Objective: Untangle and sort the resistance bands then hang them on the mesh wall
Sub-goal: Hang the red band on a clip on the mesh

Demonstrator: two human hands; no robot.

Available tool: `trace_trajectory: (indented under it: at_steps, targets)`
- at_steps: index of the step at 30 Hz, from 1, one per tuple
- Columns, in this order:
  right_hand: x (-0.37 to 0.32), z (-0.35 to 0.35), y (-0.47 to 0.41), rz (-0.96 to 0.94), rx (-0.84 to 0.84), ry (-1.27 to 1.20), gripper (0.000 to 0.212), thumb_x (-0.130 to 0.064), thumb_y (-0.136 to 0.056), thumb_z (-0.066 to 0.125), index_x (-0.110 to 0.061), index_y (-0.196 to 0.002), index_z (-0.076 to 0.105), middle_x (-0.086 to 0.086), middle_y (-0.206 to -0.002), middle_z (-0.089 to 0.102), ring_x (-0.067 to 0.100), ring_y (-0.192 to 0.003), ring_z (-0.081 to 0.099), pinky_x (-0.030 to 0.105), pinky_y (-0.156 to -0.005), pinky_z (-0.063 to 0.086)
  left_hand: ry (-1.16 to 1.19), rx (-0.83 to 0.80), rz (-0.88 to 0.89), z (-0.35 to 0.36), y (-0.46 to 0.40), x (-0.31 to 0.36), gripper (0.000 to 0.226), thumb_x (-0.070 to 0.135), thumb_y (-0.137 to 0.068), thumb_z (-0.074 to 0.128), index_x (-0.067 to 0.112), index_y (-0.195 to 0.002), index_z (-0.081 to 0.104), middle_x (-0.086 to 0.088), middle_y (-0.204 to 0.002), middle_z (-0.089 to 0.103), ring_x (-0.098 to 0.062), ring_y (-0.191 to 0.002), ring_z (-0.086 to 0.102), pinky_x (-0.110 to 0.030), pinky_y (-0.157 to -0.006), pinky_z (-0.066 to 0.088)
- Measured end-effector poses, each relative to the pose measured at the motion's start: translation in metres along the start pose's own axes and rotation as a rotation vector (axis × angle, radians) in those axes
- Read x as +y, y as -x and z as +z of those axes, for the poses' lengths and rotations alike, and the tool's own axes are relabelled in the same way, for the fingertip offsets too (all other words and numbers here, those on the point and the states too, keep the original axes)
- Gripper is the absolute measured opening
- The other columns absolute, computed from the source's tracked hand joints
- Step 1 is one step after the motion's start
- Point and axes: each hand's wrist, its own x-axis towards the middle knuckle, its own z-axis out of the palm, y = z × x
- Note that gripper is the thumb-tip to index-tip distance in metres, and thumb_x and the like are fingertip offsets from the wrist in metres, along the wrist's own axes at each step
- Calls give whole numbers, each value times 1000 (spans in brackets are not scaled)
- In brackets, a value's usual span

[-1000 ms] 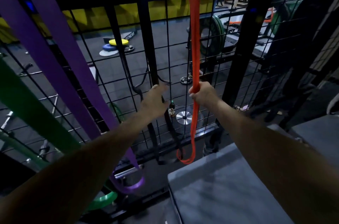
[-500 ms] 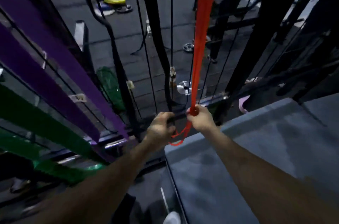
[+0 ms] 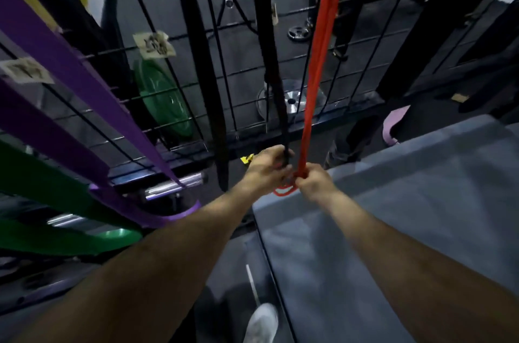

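Both hands low at the mesh wall (image 3: 365, 42), each w/ a band.
L to R: 1 green band (image 3: 42, 182), 1 purple band (image 3: 70, 70) hang left of grip; left hand (image 3: 266, 171) curled round black band (image 3: 273, 84); right hand (image 3: 316, 182) pinches red band (image 3: 320, 62), small red loop just below fists; grey pad (image 3: 407, 216) right.

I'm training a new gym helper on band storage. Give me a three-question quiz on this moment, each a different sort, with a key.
1. True or false: the right hand grips the red band.
2. Which band does the left hand hold? A purple, B black, C green
3. Fill in: the purple band hangs on the left hand's ____ side.

Key: 1 true; 2 B, the black band; 3 left.
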Motion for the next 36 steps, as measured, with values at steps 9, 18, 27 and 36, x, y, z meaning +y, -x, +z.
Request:
trace_trajectory:
  at_steps: [9,18,27,36]
  targets:
    - [-15,-57,29,44,-186,-322,31,20,-87,34,-2,-79,53,9,-77,58,20,-78,60,32,-74,56,-221,152,-67,-9,-5,-20,12,5,-84,59,8,-96,57,-8,-95,65,-26,-89,62,-31,-79,51]
    - [-13,-69,18,66,-122,-374,42,18,-87,32,-14,-83,58,1,-71,56,10,-62,53,21,-60,45,-169,313,-207,-5,12,-14,6,8,-92,44,6,-92,49,-19,-93,60,-35,-88,58,-33,-69,39]
    - [-4,-19,-1,46,165,-55,6,-15,-86,58,-12,-85,63,7,-80,59,24,-81,53,32,-74,40,-101,398,-149,-4,24,-28,20,13,-90,54,3,-106,63,-15,-105,67,-28,-100,61,-27,-83,43]
    - [-5,-18,-5,122,246,4,21,-23,-87,61,-6,-100,64,15,-104,68,31,-99,62,31,-81,44,33,402,-182,1,30,-20,27,17,-90,58,4,-114,61,-11,-110,67,-22,-103,62,-22,-89,44]
